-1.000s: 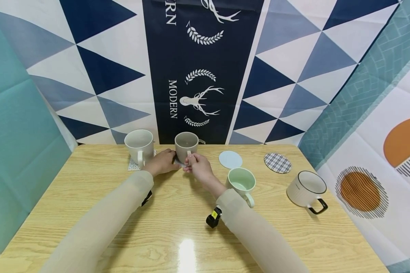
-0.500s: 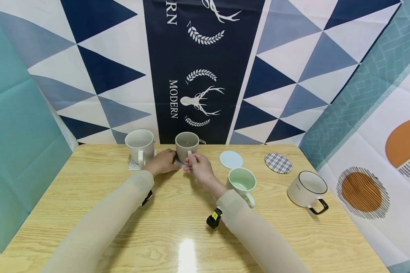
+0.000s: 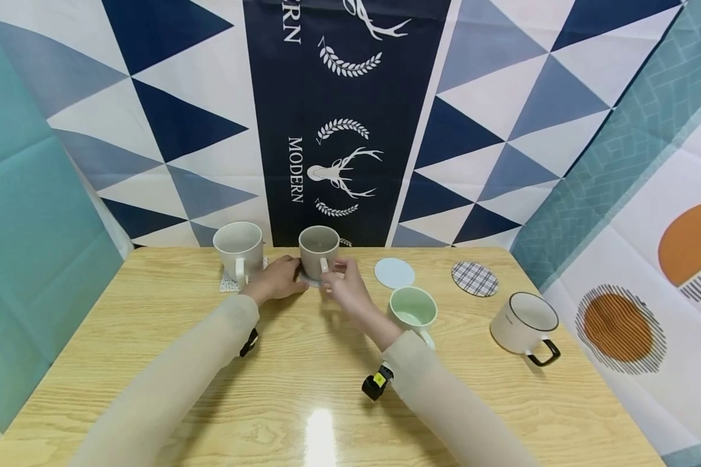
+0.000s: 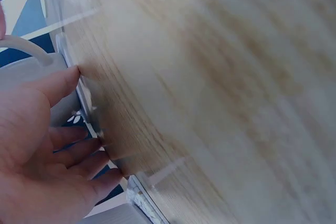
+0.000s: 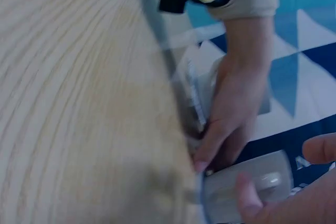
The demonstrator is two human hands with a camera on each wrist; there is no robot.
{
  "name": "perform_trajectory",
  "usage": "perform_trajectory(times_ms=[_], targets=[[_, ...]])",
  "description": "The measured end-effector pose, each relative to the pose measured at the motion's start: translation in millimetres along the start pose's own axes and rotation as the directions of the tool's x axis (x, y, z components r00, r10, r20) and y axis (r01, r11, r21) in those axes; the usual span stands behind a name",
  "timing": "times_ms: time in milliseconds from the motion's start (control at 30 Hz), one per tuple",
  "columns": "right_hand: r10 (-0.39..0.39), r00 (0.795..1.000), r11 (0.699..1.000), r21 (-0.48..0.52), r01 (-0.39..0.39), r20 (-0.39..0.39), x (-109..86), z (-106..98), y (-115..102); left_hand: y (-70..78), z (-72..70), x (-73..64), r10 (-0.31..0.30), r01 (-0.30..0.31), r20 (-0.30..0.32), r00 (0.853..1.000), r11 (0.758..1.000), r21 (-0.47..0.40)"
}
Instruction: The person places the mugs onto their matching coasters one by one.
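A taupe mug (image 3: 312, 259) stands upright on a pale coaster (image 3: 308, 281) by the table's back edge, its handle facing front. My left hand (image 3: 277, 279) rests on the table at the left of this mug; in the left wrist view its thumb (image 4: 65, 82) touches the coaster's edge and the other fingers lie spread on the wood. My right hand (image 3: 350, 285) is just right of the handle. Its thumb (image 5: 247, 190) and fingers are parted in the right wrist view, with the handle (image 5: 270, 180) between them, not gripped.
Left of my left hand, a white mug (image 3: 233, 246) stands on a speckled coaster (image 3: 229, 285). A mint green mug (image 3: 411, 311) is close beside my right forearm. Behind it lies a light blue round coaster (image 3: 394, 272). Farther right are a plaid coaster (image 3: 475, 279) and a black-rimmed white mug (image 3: 516, 324).
My right hand has let go of the taupe mug's handle and shifted slightly right, its wrist moving right and down. The left hand and the mugs stay in place.
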State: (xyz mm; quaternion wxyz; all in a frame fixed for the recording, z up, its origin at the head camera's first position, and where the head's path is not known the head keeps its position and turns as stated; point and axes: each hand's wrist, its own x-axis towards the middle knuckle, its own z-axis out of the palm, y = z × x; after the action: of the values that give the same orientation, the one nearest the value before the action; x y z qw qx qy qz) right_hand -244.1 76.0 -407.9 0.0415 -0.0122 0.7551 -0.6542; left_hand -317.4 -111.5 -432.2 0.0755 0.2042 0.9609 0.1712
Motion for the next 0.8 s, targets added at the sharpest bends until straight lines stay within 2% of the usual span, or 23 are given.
perform_trajectory(times_ms=[133, 333, 567, 800], targets=[[-0.011, 0.999, 1.000, -0.026, 0.012, 0.041, -14.2, -6, -16, 0.2, 0.7, -5.4, 0.001, -0.001, -0.005, 1.000, 1.000, -0.009], [-0.020, 0.994, 1.000, 0.015, 0.018, 0.106, -32.7, -27, -39, 0.8, 0.5, -15.0, 0.011, -0.011, -0.028, 1.000, 1.000, -0.021], [-0.081, 0.980, 0.996, -0.018, 0.086, 0.184, -52.8, -76, -53, 8.4, -3.6, -28.5, 0.043, -0.046, -0.044, 0.998, 0.997, -0.054], [-0.130, 0.976, 0.986, -0.083, 0.147, 0.175, -65.8, -125, -47, 14.3, -5.8, -38.5, 0.073, -0.077, -0.079, 0.994, 0.996, -0.045]])
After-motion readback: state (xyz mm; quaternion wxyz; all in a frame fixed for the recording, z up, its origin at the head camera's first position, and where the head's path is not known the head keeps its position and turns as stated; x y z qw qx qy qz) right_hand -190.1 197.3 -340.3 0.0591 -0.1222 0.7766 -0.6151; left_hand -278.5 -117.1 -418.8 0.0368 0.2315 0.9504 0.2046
